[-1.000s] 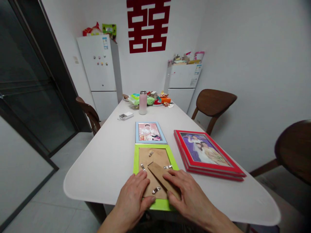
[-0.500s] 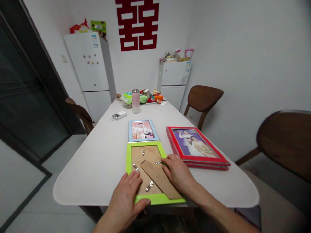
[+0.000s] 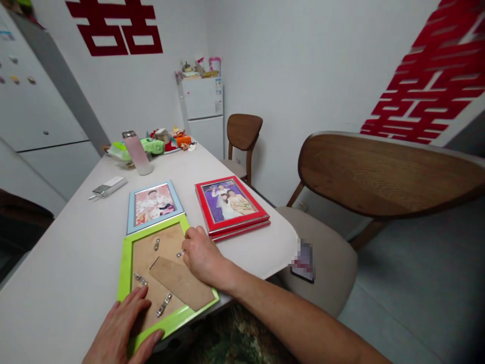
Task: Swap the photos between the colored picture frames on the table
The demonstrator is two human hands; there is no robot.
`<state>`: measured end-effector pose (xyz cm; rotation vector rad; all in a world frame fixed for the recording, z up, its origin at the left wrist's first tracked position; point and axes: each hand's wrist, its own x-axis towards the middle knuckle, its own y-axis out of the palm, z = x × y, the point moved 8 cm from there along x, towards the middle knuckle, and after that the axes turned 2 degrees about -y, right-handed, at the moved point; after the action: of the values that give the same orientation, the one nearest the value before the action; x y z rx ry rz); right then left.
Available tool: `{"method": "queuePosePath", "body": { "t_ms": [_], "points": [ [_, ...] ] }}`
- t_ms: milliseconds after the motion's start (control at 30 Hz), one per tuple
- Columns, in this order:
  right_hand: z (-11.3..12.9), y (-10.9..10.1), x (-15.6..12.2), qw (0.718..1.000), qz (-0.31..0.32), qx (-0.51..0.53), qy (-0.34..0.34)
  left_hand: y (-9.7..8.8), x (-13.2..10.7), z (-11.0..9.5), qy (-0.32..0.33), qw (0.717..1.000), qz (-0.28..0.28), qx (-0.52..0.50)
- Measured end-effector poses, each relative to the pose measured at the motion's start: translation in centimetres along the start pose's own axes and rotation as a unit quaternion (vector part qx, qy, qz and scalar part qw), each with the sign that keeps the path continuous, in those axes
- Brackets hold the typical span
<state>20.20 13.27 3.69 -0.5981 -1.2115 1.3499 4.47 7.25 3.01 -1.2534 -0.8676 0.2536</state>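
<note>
A picture frame with a lime-green border (image 3: 123, 268) lies face down at the table's near edge. Its brown backing board (image 3: 146, 247) carries several metal turn clips and a slanted stand leg (image 3: 182, 283). My left hand (image 3: 121, 323) rests over the near left corner, fingers spread on the board and border, thumb on the near border. My right hand (image 3: 202, 253) is closed at the right side, its curled fingers on the frame's edge beside the right clip (image 3: 180, 254); its fingertips are partly hidden. A light-blue picture frame (image 3: 131, 215) lies face up, touching the green frame's far side.
Red picture frames (image 3: 240, 222) are stacked at the right on the white table (image 3: 76, 242). Farther back are a pink bottle (image 3: 137, 154), a small grey-white device (image 3: 109, 187) and colourful packages (image 3: 153, 146). A wooden chair (image 3: 322, 253) stands at right with a phone (image 3: 303, 263) on it.
The view has swung to the right, so everything appears farther left and the near chair shows more fully. Both hands remain on the green frame; the clips look unmoved.
</note>
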Motion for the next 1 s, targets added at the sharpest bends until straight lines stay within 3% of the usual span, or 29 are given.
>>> {"method": "queuePosePath", "body": {
  "t_ms": [233, 533, 667, 833, 1000],
  "points": [
    [-0.2, -0.3, -0.4, 0.999, -0.019, 0.025, -0.018, 0.2, 0.2, -0.2, 0.034, 0.999, 0.002, 0.021],
    [-0.3, -0.3, -0.5, 0.999, -0.023, 0.039, -0.026, 0.5, -0.1, 0.1, 0.009, 1.000, 0.004, 0.003],
    [1.7, -1.6, -2.1, 0.994, -0.048, 0.056, -0.080, 1.0, -0.8, 0.5, -0.003, 1.000, 0.001, -0.008],
    [6.5, -1.1, -4.1, 0.970, 0.027, 0.035, -0.238, 0.5, -0.3, -0.3, 0.010, 1.000, 0.004, -0.005],
    [7.0, -0.2, -3.4, 0.969, 0.065, 0.029, -0.237, 0.2, 0.0, -0.5, 0.007, 1.000, -0.001, -0.015]
  ]
}}
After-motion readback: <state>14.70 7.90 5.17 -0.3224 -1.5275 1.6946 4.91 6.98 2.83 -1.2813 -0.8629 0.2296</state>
